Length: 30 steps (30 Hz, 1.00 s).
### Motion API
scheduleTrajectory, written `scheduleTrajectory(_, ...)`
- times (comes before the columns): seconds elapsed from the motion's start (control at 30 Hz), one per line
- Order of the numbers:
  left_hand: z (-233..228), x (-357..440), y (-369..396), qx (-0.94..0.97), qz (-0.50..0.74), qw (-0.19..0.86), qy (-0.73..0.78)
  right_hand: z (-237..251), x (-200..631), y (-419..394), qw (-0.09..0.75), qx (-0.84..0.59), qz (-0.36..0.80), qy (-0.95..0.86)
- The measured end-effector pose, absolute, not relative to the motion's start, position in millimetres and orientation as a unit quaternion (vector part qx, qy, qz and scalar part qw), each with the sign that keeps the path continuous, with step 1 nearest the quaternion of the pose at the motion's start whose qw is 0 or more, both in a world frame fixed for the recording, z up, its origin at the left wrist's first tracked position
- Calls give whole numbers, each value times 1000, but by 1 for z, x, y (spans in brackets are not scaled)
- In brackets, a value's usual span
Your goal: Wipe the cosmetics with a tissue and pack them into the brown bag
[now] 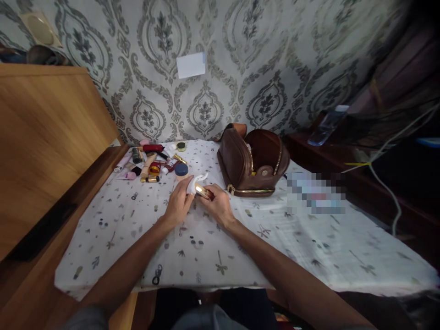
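Note:
Over the middle of the cloth, my two hands meet. My left hand [178, 201] is closed on a white wipe or tissue [195, 182], one end of which sticks up. My right hand [219, 205] grips a shiny gold and dark cosmetic tube [203, 191] and holds it against the white wipe. Its exact kind is hidden by the fingers. Just beyond my left hand stands a small jar with a dark blue lid [181, 170]. To the right of my hands sits a brown cosmetic bag [237, 160], unzipped, its lid raised.
Several cosmetics lie at the back left, among them a red tube [153, 148], an amber jar [154, 168] and a gold-and-black tube [150, 179]. A wooden panel [51, 151] borders the left. At right are a plastic bottle [328, 126], a white cable [388, 188] and a blurred-out patch.

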<state>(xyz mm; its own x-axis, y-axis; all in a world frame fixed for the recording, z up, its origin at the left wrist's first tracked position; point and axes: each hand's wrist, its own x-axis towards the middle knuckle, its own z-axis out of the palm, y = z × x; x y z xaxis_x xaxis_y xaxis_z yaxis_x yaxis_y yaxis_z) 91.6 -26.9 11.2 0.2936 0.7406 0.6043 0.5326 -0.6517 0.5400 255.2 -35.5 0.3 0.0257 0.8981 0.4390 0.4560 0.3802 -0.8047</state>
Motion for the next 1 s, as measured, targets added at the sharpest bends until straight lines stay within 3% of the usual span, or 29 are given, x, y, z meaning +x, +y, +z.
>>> scheduleTrajectory(0.27,4,88,-15,712,473,254,453,-3,255,-33,457,-529,236,-675)
scheduleTrajectory(0.4,2,88,-15,725,469,216,455,-4,254,-32,343,-584,232,-698)
scheduleTrajectory(0.5,2,87,-18,766,446,137,443,-3,255,-33,311,-590,205,-716)
scheduleTrajectory(0.77,11,96,-35,848,346,-7,402,-5,257,-36,392,-518,212,-730)
scheduleTrajectory(1.0,16,93,-32,816,418,77,391,-7,253,-34,472,-493,254,-685)
